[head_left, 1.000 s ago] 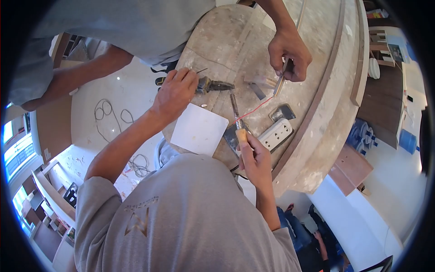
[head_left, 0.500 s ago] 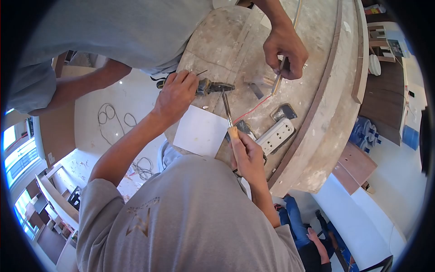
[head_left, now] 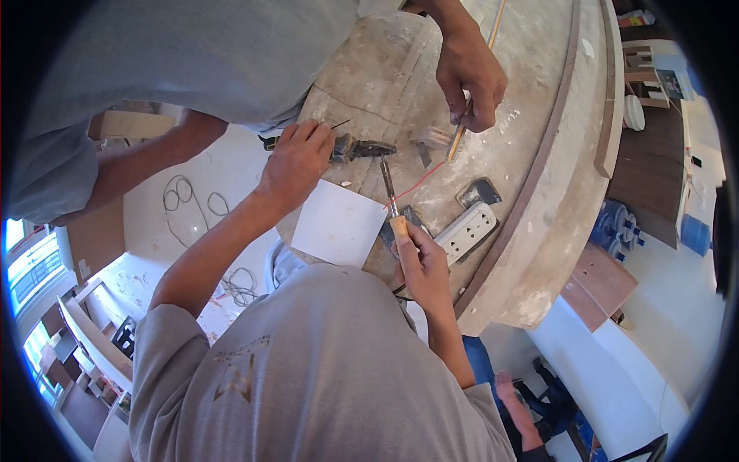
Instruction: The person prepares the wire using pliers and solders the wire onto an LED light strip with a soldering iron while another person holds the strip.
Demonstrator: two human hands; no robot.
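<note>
My left hand is wrapped over a dark tool with a plier-like head that points right over the worktable. In my right hand is the wooden handle of a soldering iron; its metal tip reaches up to the tool's jaws. A white sheet lies between my forearms. Beside my right hand sits a white power strip. Above it, a co-worker's hand pinches a thin strip, with a red wire running from its end.
The co-worker's grey shirt fills the upper left. Coiled cable lies on the floor at left. Blue water bottles and wooden panels stand at right. Another person's arm shows at the lower right.
The iron's tip has swung up and left to the tool's jaws, with my right hand shifting slightly left. The co-worker's hand and strip have moved left. My left hand has hardly moved.
</note>
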